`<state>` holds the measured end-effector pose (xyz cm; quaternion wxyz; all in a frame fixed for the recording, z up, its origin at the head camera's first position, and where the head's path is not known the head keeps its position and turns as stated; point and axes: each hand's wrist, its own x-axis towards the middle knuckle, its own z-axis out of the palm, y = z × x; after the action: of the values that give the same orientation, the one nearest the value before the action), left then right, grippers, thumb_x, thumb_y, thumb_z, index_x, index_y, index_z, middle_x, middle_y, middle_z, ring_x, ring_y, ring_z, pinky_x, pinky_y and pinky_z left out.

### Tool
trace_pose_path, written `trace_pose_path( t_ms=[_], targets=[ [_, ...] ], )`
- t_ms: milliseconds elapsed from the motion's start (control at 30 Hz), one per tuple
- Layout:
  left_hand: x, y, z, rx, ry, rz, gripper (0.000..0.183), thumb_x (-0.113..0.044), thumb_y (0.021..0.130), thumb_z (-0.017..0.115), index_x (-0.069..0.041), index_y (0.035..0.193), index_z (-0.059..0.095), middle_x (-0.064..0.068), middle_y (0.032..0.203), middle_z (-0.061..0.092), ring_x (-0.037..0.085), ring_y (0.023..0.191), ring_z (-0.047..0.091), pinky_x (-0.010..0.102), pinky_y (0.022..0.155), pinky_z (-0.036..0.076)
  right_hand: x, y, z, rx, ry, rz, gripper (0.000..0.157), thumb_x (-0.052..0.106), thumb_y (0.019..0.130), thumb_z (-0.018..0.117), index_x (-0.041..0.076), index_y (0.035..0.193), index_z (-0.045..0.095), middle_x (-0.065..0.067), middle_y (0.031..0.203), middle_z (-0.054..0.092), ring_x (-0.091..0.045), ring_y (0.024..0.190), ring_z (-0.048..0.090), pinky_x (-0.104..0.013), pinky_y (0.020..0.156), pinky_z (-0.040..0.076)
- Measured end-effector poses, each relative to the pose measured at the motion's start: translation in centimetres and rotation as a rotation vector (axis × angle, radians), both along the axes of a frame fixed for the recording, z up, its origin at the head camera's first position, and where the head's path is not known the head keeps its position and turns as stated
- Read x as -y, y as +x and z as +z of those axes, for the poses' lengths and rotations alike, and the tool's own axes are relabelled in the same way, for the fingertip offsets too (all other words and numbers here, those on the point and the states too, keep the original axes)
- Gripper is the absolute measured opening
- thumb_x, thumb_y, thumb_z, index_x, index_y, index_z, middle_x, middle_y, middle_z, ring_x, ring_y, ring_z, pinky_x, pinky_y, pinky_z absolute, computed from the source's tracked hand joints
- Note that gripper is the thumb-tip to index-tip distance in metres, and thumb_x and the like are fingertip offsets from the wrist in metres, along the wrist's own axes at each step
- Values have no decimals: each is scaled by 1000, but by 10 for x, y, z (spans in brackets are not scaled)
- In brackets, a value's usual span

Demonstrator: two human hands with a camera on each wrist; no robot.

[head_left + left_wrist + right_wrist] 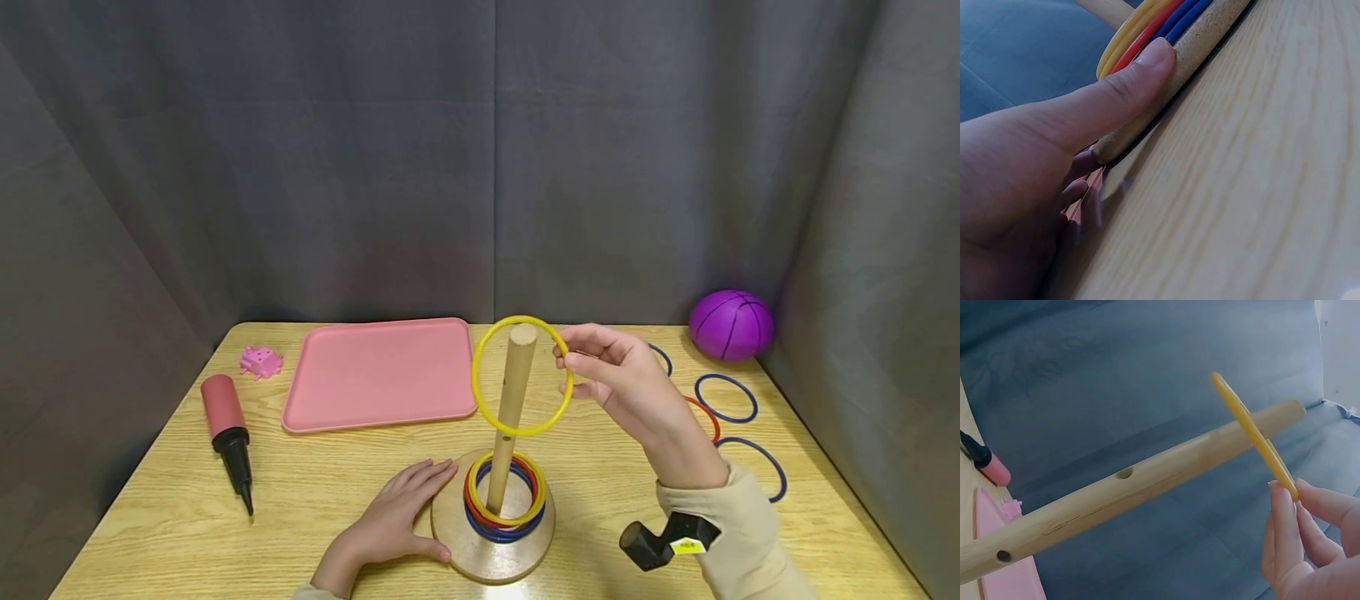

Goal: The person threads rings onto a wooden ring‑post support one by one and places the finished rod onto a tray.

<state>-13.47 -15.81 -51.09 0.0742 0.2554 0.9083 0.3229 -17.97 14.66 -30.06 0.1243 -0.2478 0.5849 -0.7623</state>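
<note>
A yellow ring [476, 375] is pinched between the thumb and fingers of my right hand [626, 375]. It circles the wooden post [513, 387] close to the top, as the right wrist view shows with the ring [1244, 419] crossing the post. Lower down, stacked yellow, red and blue rings [502, 537] surround the post's foot on a round wooden base [495, 568]. My left hand [397, 512] rests at the base's left side, fingers extended along it. Its thumb [1129, 78] presses the rim in the left wrist view, beside the stacked rings.
Behind the left hand lies a pink tray [382, 371]. A small pink spotted toy [261, 362] and a red-and-black hand pump [228, 429] are at left. Loose blue rings [726, 377], a red ring [717, 425] and a purple ball [731, 325] sit at right. Grey curtains enclose the table.
</note>
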Motion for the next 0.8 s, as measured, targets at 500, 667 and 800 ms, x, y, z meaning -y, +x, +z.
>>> trace_pose_path(
  t_ms=[500,667,800],
  targets=[
    [0,1,0,12,7,4,108,-63,64,77,-22,153,31,3,159,32,38,147,23,68,113,19,-1,-4,-40,115,50,-15,27,0,95,54,21,102,70,8,92,68,-3,85,64,-17,68,57],
    [0,1,-1,8,0,7,108,-63,64,76,-22,153,31,3,159,32,37,147,23,68,114,19,1,-6,-55,176,104,-51,25,2,95,57,23,99,70,8,91,66,-2,83,64,-17,68,57],
    [0,1,0,-4,-4,3,109,-63,63,77,-21,153,32,4,158,33,37,146,23,68,113,20,2,-7,-67,209,153,-74,23,4,95,58,23,99,68,9,92,66,-2,84,63,-16,67,57]
  ],
)
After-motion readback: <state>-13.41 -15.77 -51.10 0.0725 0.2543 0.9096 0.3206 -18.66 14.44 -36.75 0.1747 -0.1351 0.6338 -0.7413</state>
